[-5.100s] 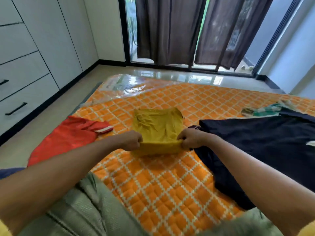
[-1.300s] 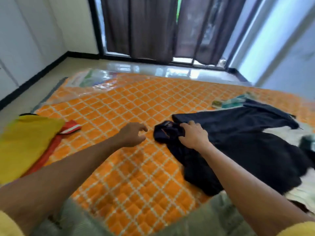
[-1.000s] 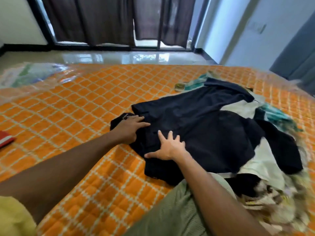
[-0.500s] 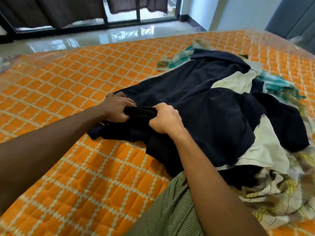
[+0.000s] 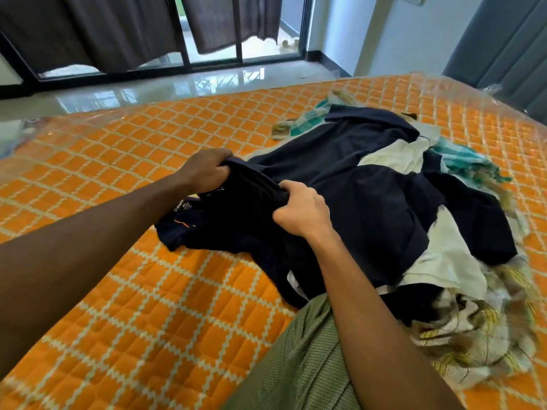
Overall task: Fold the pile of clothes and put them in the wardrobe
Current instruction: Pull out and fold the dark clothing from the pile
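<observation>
A dark navy garment (image 5: 349, 184) lies spread over a pile of clothes (image 5: 461, 294) on the right half of the orange quilted mattress (image 5: 148, 306). My left hand (image 5: 204, 170) grips a bunched edge of the navy garment at its left end. My right hand (image 5: 302, 211) grips the same bunched fold a little nearer to me. The fabric between both hands is lifted slightly off the mattress. White, teal-checked and yellow-patterned clothes show under the navy one. The wardrobe is out of view.
My knee in green shorts (image 5: 299, 359) rests on the mattress near the pile. Beyond the mattress is a glossy tiled floor (image 5: 165, 87), dark curtains (image 5: 97, 28) over glass doors, and a grey curtain (image 5: 509, 42) at the right.
The folded yellow garment was set aside on the left. Both hands moved to the navy garment, took hold of its edge and raised it slightly. The view turned right toward the pile.
</observation>
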